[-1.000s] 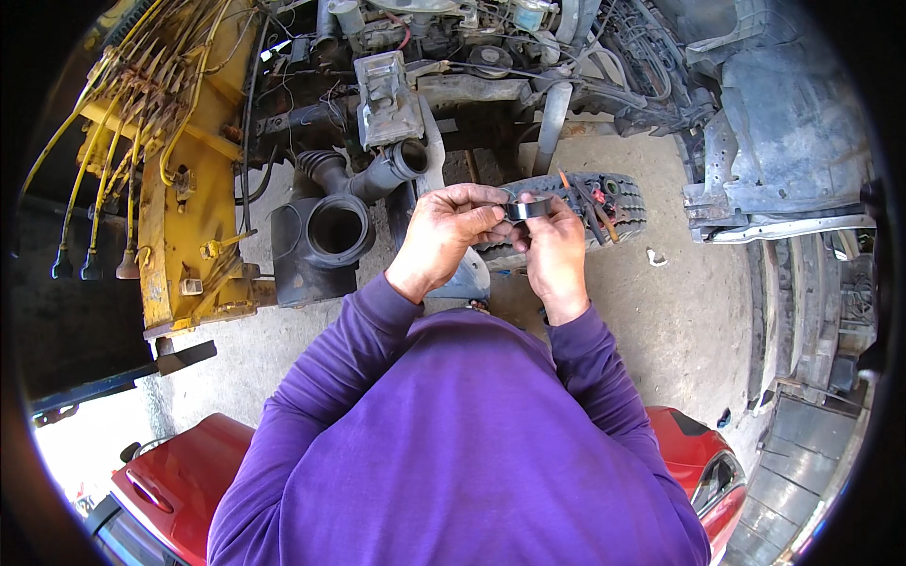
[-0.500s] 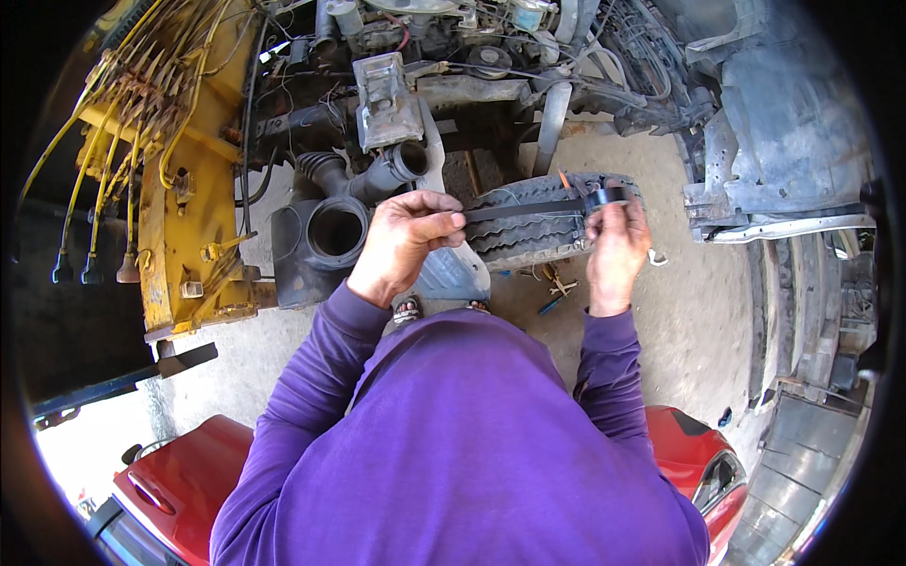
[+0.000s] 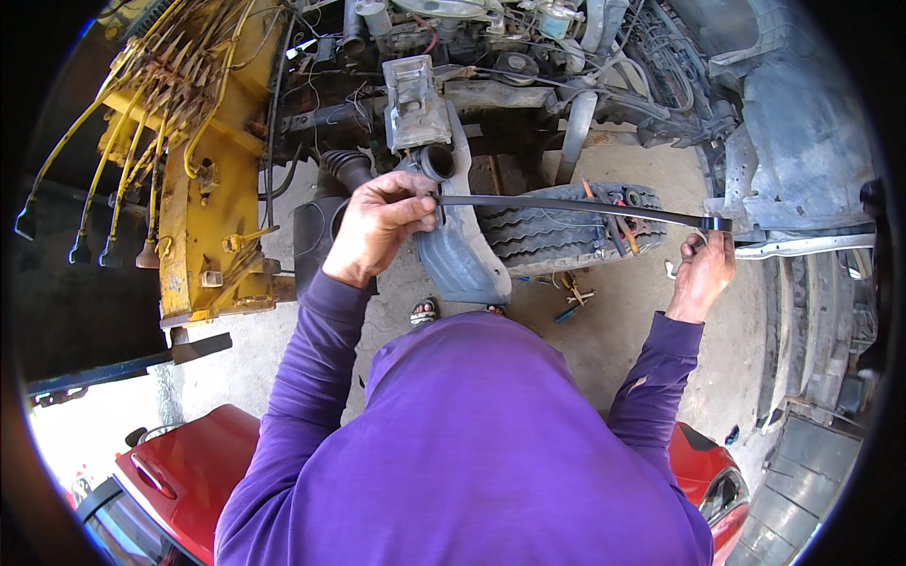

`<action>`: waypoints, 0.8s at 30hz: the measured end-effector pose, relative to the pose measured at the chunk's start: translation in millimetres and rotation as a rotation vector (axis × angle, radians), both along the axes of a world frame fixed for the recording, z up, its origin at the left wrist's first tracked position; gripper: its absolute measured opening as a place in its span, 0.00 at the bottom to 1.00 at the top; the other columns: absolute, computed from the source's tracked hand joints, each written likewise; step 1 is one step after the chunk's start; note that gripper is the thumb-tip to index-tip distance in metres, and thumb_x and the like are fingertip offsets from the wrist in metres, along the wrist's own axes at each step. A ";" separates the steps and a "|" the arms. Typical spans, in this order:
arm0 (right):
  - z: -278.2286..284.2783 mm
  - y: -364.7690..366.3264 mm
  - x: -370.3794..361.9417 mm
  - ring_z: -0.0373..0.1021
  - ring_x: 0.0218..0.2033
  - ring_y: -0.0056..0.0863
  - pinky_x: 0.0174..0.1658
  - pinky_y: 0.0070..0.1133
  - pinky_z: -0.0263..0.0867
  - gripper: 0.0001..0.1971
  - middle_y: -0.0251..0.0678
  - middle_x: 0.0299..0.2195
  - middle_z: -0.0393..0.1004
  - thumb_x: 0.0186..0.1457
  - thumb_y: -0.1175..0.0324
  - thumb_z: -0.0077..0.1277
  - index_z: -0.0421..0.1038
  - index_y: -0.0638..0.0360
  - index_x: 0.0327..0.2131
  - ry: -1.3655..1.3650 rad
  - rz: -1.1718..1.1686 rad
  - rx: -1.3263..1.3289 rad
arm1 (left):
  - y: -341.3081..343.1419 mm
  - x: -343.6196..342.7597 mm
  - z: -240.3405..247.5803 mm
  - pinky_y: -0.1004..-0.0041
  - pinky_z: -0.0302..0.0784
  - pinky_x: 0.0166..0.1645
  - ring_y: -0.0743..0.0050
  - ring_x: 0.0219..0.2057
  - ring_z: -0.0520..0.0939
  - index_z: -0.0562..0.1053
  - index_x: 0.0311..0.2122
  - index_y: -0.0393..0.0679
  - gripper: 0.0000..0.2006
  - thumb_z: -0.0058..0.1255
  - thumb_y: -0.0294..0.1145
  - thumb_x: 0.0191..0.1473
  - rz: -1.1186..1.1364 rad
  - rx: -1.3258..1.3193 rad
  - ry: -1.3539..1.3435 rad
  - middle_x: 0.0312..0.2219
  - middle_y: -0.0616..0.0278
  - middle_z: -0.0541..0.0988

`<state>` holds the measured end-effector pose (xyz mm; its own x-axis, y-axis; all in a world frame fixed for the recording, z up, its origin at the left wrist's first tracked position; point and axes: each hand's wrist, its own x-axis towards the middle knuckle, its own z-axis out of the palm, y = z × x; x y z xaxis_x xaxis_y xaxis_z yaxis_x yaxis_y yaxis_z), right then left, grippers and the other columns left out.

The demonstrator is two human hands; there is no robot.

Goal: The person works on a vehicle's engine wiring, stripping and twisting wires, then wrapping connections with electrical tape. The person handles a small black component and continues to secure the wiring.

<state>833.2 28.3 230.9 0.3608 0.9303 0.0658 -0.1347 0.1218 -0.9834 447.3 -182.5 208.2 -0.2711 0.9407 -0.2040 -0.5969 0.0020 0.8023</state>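
A strip of black tape (image 3: pixel 566 205) is pulled out straight between my two hands. My left hand (image 3: pixel 389 222) pinches its loose end, in front of a black rubber-lipped pipe (image 3: pixel 436 162). Out to the right, my right hand (image 3: pixel 703 269) holds the black tape roll (image 3: pixel 715 224) from which the strip runs. The strip passes above a worn tyre (image 3: pixel 547 226) lying below, with several pliers and tools (image 3: pixel 618 222) on it. Part of the black plastic housing (image 3: pixel 311 226) is hidden behind my left hand and wrist.
A yellow metal frame (image 3: pixel 203 245) with levers and hanging cables stands at left. Engine parts (image 3: pixel 500 75) fill the far side. A blue-grey body panel (image 3: pixel 783 141) is at right. More tools (image 3: pixel 571 297) lie on the concrete floor. Behind me is a red car (image 3: pixel 203 462).
My right hand has moved out to the right with the roll, so the tape strip between my hands is longer. My left hand still pinches the end.
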 end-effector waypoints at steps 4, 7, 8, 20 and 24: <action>6.5 -6.1 -9.0 0.64 0.21 0.21 0.23 0.18 0.56 0.07 0.35 0.30 0.72 0.63 0.72 0.49 0.72 0.66 0.40 0.102 0.071 -0.037 | -0.8 12.3 3.3 0.75 0.85 0.40 0.73 0.32 0.85 0.78 0.42 0.34 0.09 0.57 0.17 0.55 -0.043 0.007 -0.066 0.33 0.58 0.82; 6.0 -6.2 -2.6 0.65 0.21 0.22 0.23 0.19 0.57 0.08 0.35 0.30 0.71 0.64 0.72 0.50 0.71 0.67 0.42 0.125 0.104 -0.031 | 0.2 17.4 3.2 0.74 0.85 0.41 0.73 0.33 0.85 0.78 0.43 0.33 0.10 0.57 0.17 0.55 -0.044 -0.012 -0.028 0.33 0.57 0.82; 7.2 -6.8 -2.7 0.65 0.22 0.22 0.23 0.19 0.57 0.08 0.35 0.30 0.71 0.64 0.72 0.50 0.71 0.67 0.43 0.147 0.122 -0.049 | 0.6 18.1 1.7 0.74 0.85 0.42 0.73 0.34 0.85 0.78 0.44 0.33 0.10 0.57 0.17 0.55 -0.043 -0.018 0.002 0.34 0.57 0.82; 4.7 -22.2 -17.5 0.66 0.23 0.23 0.23 0.19 0.58 0.13 0.36 0.30 0.71 0.65 0.72 0.49 0.70 0.70 0.49 0.257 0.227 -0.051 | 12.6 30.8 11.3 0.75 0.83 0.44 0.75 0.33 0.84 0.79 0.41 0.31 0.08 0.58 0.18 0.54 -0.074 -0.083 0.227 0.34 0.58 0.82; 4.4 -31.6 -26.5 0.66 0.23 0.22 0.23 0.19 0.58 0.13 0.36 0.29 0.72 0.65 0.72 0.50 0.70 0.71 0.49 0.271 0.241 -0.065 | 16.9 29.7 1.7 0.74 0.83 0.45 0.72 0.34 0.85 0.78 0.42 0.32 0.08 0.56 0.19 0.56 -0.103 -0.031 0.365 0.35 0.58 0.82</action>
<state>806.7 -3.3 235.3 0.1271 0.9898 -0.0638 -0.4084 -0.0064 -0.9128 477.0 -165.7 209.9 -0.2355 0.9618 -0.1398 -0.2667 0.0744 0.9609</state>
